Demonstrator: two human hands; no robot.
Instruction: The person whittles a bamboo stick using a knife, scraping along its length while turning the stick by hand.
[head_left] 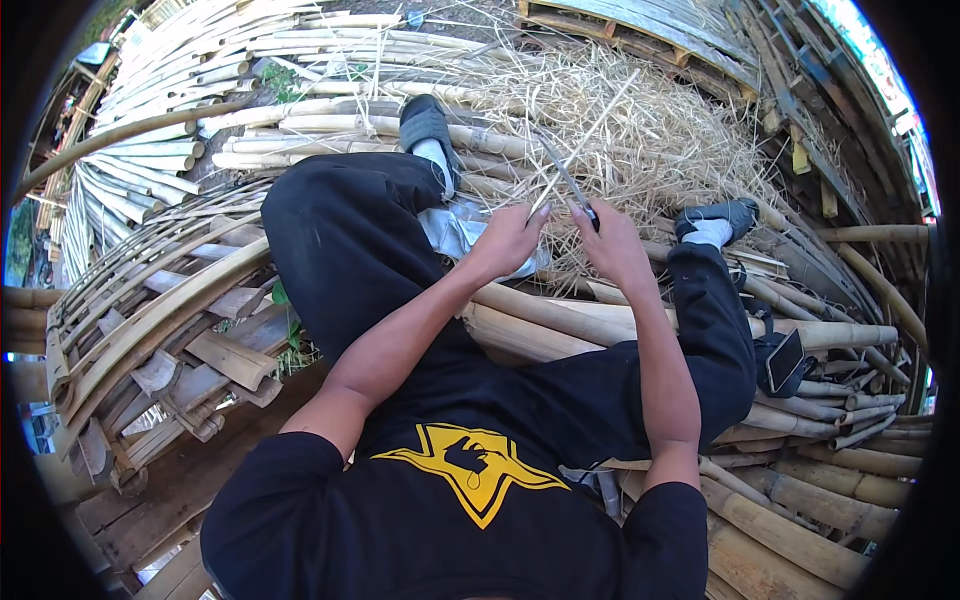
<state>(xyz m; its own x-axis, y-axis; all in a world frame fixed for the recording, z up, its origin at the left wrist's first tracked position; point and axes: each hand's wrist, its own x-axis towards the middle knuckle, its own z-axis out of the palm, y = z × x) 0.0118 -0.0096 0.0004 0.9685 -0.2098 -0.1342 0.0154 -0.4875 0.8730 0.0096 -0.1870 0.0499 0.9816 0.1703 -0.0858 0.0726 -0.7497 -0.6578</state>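
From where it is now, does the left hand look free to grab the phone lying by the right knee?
Probably not: the left hand grips the bamboo strip, and the phone lies beyond the right leg.

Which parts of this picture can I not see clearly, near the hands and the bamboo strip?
Head view:
- Knife handle: hidden inside the right hand.
- Lower end of the thin bamboo strip: covered by the left hand.
- Dark flat object by the right knee: too small to identify.
- Picture corners: cut off by the black fisheye rim.

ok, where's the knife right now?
Head view, upper centre: the knife is in the right hand, blade against the bamboo strip the left hand holds.
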